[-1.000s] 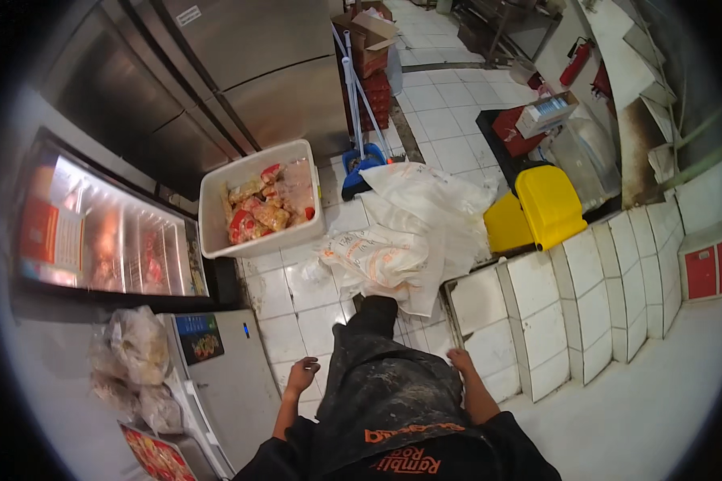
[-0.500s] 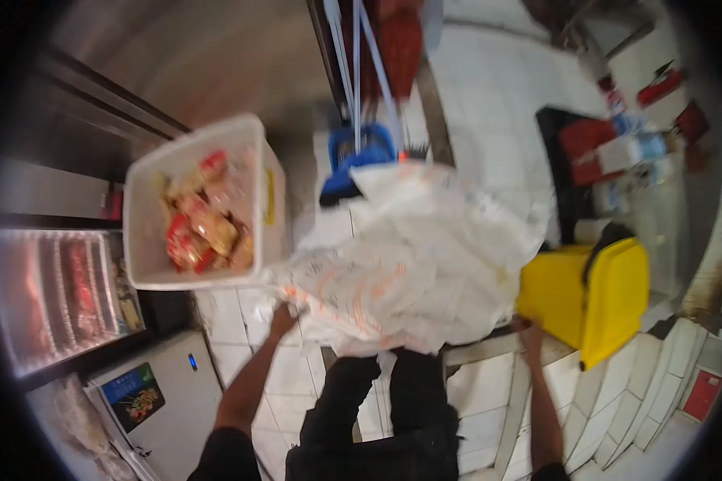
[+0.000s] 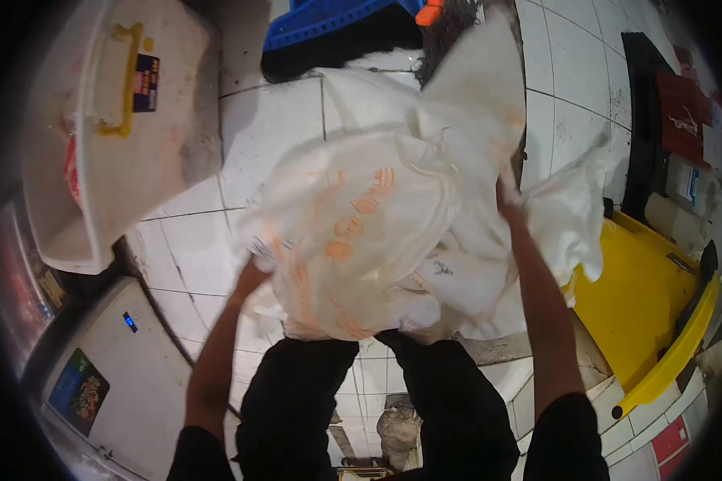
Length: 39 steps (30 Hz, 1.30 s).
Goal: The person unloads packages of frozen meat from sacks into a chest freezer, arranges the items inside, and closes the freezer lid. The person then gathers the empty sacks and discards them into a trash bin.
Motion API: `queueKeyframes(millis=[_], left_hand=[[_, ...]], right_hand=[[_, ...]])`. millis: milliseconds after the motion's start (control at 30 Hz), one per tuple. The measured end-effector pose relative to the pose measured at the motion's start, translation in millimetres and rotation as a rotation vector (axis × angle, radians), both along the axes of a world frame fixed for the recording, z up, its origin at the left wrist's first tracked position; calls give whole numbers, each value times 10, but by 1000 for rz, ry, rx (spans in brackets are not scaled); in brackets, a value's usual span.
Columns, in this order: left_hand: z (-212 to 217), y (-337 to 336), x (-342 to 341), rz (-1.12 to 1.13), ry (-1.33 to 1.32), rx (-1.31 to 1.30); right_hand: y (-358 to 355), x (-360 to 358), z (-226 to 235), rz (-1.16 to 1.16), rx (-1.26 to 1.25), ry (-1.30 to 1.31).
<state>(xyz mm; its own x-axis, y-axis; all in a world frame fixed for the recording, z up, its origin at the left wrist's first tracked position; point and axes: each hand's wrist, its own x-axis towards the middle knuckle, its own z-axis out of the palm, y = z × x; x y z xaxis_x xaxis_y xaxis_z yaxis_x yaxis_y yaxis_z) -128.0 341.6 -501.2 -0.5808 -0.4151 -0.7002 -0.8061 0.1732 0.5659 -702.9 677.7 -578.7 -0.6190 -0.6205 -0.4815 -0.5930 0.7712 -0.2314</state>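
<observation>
A large, crumpled white plastic sack (image 3: 361,232) with orange print spreads in front of my legs, above the tiled floor. My left hand (image 3: 254,274) is closed on its left edge, low down, with the fingertips partly hidden by the folds. Higher up on the far right part of the sack, my right hand (image 3: 509,200) grips a gathered fold. Loose white material trails to the right of that forearm, over the edge of the yellow bin (image 3: 646,297). What the sack holds, if anything, is hidden.
On the left stands a white plastic tub (image 3: 164,120) with a yellow handle and red-wrapped contents; below it is a white appliance (image 3: 112,361). A blue brush head with black bristles (image 3: 337,40) lies at the far side. White-tiled steps (image 3: 521,381) rise at lower right.
My view has come closer to the sack. My right hand has gone from beside the yellow bin up to the sack's far right part and grips it; the sack has bunched up.
</observation>
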Motion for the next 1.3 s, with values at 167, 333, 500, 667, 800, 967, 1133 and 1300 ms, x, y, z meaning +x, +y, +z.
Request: queueKeyframes(millis=[167, 333, 500, 667, 800, 967, 1133, 1300], left_hand=[[-15, 1285, -276, 5, 98, 335], [432, 1285, -1147, 95, 53, 351], [988, 1326, -1392, 280, 67, 414], [2045, 1040, -1238, 550, 149, 539], [3255, 790, -988, 697, 233, 608], [4714, 854, -793, 809, 316, 668], [5522, 723, -986, 841, 383, 663], [5937, 597, -1573, 855, 445, 580]], right_hand=[[143, 1660, 814, -452, -76, -437], [-729, 2509, 1407, -624, -170, -715], [-975, 2775, 2005, -707, -202, -805], [-980, 2521, 3095, -741, -258, -822], [-1178, 2672, 4302, -731, -339, -889], [-1356, 2575, 5643, -676, -462, -930], [-1136, 2239, 6528, -647, -553, -907], [-784, 1842, 6980, -612, -619, -941]])
